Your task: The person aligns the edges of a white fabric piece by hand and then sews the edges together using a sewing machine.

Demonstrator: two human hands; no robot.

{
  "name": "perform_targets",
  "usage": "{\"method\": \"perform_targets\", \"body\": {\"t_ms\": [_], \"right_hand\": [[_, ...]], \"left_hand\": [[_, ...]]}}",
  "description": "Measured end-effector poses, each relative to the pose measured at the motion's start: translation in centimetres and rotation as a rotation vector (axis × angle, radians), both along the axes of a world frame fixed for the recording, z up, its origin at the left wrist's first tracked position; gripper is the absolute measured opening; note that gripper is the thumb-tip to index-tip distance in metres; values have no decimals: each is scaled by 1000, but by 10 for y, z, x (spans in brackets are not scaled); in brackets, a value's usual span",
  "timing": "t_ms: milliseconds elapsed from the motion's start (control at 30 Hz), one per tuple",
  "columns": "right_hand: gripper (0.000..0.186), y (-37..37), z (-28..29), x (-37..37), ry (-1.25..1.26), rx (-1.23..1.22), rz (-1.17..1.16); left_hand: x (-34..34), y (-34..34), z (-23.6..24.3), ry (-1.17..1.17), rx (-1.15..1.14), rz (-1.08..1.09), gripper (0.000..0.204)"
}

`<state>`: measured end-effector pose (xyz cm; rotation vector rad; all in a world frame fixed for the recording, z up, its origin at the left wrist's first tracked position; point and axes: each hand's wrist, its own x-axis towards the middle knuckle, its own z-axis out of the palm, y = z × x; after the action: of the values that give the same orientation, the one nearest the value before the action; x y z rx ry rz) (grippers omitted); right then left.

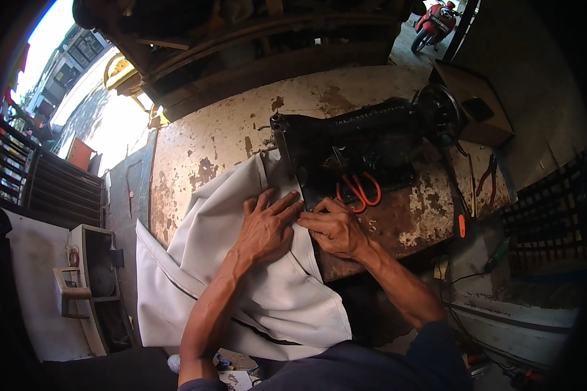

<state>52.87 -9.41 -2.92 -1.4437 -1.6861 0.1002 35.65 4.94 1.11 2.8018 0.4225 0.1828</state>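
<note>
A large piece of light grey fabric (202, 254) with dark-edged seams lies over the worn table and hangs down its near side toward me. Its far edge runs beneath the head of a black sewing machine (365, 127). My left hand (267, 223) rests on the fabric with fingers spread, just before the machine's needle end. Close beside it, my right hand (334, 229) pinches the fabric's right edge between thumb and fingers. The needle and presser foot are too dark to make out. Scissors with red handles (359, 193) lie on the machine bed, right of my hands.
The table top (182, 153) has peeling paint. Pliers (486, 176) and an orange-handled tool (462, 225) lie at its right side. A wooden box (476, 104) stands behind the machine's handwheel. A white shelf unit (94, 274) is at left, and a red motorbike (435, 26) stands far off.
</note>
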Motion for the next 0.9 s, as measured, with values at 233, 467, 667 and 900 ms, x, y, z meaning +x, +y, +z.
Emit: {"method": "perform_targets", "body": {"t_ms": [233, 467, 667, 900], "right_hand": [[35, 2, 0, -2, 46, -39, 5], [33, -3, 0, 0, -10, -71, -21], [30, -14, 9, -11, -202, -52, -156], [23, -14, 16, -14, -246, -82, -246]], "left_hand": [[0, 2, -3, 8, -22, 21, 61], [2, -2, 1, 37, 44, 12, 59], [-4, -5, -2, 52, 19, 11, 62], [-3, 0, -10, 14, -91, 2, 66]]}}
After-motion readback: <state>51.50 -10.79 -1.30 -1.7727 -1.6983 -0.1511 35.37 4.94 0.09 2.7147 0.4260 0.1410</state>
